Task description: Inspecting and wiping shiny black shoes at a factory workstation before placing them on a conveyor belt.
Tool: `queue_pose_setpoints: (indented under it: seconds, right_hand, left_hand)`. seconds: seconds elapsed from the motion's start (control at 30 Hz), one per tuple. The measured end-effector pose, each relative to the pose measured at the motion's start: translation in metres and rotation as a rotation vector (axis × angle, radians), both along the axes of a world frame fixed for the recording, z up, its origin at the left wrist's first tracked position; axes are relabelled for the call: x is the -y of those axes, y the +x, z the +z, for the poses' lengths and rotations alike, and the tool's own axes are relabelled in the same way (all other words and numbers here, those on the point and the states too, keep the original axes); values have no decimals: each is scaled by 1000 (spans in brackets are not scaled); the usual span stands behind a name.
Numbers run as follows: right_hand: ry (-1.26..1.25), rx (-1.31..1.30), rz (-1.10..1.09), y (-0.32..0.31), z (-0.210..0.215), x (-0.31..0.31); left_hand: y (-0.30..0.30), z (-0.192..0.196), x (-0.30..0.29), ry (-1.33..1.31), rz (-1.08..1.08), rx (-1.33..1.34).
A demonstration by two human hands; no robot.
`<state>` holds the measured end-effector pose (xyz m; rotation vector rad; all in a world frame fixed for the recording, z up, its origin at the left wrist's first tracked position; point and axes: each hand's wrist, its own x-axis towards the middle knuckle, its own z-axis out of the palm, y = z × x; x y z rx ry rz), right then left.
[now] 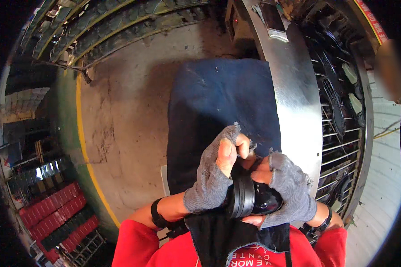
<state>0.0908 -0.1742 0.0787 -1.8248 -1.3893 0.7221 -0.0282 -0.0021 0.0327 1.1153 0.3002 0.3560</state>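
Note:
Close to my body I hold a glossy black shoe (268,199) with a thick ridged black sole edge (244,196). My right hand (291,189), in a grey fingerless knit glove, wraps round the shoe's shiny rounded part. Against the sole side is my left hand (213,171), gloved the same way, its thumb raised and its fingers curled over the shoe's far end. The fingertips there partly hide what they grip. Just beyond both hands lies a dark blue cloth (222,98), draped over a block-like support. Below the shoe hangs a black apron (218,240).
A shiny metal worktop (298,111) runs along the right, with a dark flat object (273,20) at its far end. Beyond it, a barred rack (340,144) carries dark soles (333,104). Shelves of shoe-like forms (107,26) stand far left; red slotted stacks (53,209) are at left.

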Motion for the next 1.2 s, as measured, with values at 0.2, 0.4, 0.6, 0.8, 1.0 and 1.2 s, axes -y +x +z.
queue_pose_setpoints:
  seconds: [0.2,0.4,0.6,0.8,1.0,1.2]
  right_hand:
    - [225,53,55,-7,-10,-5]
    - [302,-194,90,18,-17,-17]
    - [350,-475,-328,24,-37,-68]
    - [283,-1166,-821,14,-50,-60]
    - [447,57,338,47,69,-110]
    - [302,393,756,-33,-52,-101]
  left_hand:
    - [-4,-6,-3,-81,-19,43]
    - [7,-6,-8,34,-122,70]
    - [42,-18,-51,-400,-170,-47]
    - [50,2,-22,-79,133,-105]
    - [34,17,-60,426,208,-126]
    - [52,-56,-66,-540,-72,-68]
